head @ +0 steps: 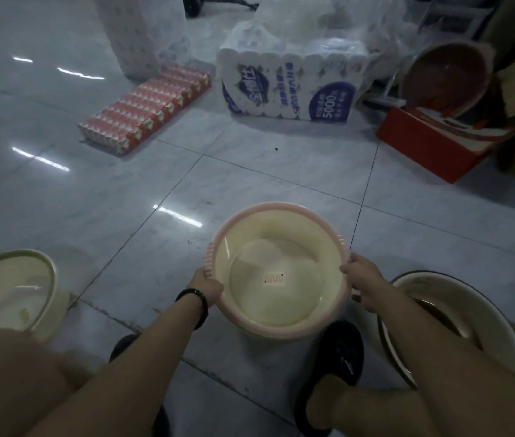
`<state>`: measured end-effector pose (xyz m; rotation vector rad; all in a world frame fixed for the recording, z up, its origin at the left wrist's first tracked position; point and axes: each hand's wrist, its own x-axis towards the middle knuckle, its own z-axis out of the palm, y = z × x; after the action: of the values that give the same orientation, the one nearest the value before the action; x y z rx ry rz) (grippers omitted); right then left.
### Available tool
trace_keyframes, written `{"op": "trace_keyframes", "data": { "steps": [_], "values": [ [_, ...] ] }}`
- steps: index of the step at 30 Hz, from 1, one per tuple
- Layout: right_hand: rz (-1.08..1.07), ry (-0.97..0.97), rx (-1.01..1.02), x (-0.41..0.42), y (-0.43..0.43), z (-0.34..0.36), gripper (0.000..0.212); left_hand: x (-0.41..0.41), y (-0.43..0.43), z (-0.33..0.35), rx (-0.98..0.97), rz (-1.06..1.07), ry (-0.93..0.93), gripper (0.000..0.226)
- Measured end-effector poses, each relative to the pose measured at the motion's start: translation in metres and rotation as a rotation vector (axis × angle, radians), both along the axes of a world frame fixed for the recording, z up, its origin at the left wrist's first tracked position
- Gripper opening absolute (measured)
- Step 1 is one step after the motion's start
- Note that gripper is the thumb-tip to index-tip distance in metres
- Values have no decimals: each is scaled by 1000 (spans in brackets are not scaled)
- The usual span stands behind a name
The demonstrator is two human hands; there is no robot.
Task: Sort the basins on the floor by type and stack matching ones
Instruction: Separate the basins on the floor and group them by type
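Two hands on one pink-rimmed basin [281, 247]

Legs and the frame edge cut off a green-rimmed basin [7, 255] at left and a dark-rimmed basin [439, 288] at right. Over the floor [249, 178], the left hand [208, 287] and right hand [361, 283] curl round opposite sides of the pink-rimmed basin, which is cream inside.

Both bare forearms reach forward and down, coming closer to each other toward the hands. The left hand [207, 288] grips the left side of the rim of a basin [276, 298], with the fingers curled over the edge. The right hand [363, 285] grips the opposite side of the rim. A dark bracelet [193, 303] sits on the left wrist.
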<state>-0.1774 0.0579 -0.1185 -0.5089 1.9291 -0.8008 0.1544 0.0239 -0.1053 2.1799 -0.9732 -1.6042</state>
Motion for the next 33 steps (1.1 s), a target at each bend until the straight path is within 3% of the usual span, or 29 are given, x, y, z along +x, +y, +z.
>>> {"op": "trace_keyframes", "data": {
  "steps": [6,9,13,16,19,21,24,28,33],
  "values": [
    [9,-78,112,-3,-12,-16,30,-3,-6,-19,227,-121,12,27],
    [1,-54,100,-2,-19,-22,30,-4,-4,-32,253,-107,30,46],
    [135,127,185,5,-22,-31,34,0,-9,-35,278,-138,27,58],
    [286,427,324,22,-29,-27,56,21,-23,-18,331,-297,-61,70],
    [348,552,219,70,-52,15,60,63,-48,27,307,-487,-169,67],
    [482,487,52,116,-76,51,50,104,-63,77,217,-510,-179,62],
    [647,365,-192,200,-105,99,29,172,-67,160,-10,-340,-132,50],
    [824,152,-434,336,-94,175,7,278,-19,259,-307,-165,-261,35],
    [1165,-65,-524,492,-20,224,10,409,98,272,-325,46,-429,30]
  ]
}}
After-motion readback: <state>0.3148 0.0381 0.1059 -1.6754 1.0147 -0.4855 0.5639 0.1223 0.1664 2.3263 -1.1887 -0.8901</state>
